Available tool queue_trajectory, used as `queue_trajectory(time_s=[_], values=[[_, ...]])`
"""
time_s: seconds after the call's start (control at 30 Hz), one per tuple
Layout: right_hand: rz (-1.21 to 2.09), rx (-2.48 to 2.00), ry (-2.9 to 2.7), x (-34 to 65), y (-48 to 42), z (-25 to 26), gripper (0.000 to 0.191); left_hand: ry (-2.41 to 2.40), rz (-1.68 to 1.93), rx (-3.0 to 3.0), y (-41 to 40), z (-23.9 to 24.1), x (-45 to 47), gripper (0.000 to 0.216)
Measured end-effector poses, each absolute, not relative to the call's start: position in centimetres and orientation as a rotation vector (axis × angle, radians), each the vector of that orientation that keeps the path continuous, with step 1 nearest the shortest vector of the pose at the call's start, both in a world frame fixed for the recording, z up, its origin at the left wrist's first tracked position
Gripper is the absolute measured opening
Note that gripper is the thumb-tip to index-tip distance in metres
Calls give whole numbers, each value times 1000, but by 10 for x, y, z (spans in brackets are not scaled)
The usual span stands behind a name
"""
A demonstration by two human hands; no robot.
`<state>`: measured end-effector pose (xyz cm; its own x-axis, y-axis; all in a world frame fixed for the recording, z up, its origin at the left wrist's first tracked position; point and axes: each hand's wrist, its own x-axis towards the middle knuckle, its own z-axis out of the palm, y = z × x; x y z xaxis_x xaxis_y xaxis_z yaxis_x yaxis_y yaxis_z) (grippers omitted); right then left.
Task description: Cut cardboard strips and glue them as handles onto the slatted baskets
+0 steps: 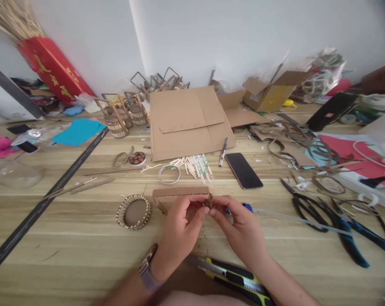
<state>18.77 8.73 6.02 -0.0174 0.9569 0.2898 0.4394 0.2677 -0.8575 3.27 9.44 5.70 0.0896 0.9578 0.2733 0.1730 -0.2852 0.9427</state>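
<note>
- The small brown cardboard piece (pixel 209 200) is thin and stands up on its edge. It looks ridged, but it is too small to see well.
- The wooden table (pixel 84 238) is messy. A flat cardboard sheet (pixel 188 121) lies at 12 o'clock, a black phone (pixel 243 170) at 1 o'clock, and a round ring of sticks (pixel 134 212) at 9 o'clock from the hands. A white wall (pixel 230 38) is behind.
- A yellow and black knife (pixel 233 276) lies at 6 o'clock.
- The left hand (pixel 179 231) and right hand (pixel 240 229) meet in the middle. Both pinch the small piece with closed fingertips, left hand at its 8 o'clock, right hand at its 4 o'clock.
</note>
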Motion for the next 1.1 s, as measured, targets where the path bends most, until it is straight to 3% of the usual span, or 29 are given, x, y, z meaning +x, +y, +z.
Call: queue_trajectory(time_s=[1.1], values=[[671,-1225,-1520,187,85,45,12,1136,1347,1655,94,56,35,10]])
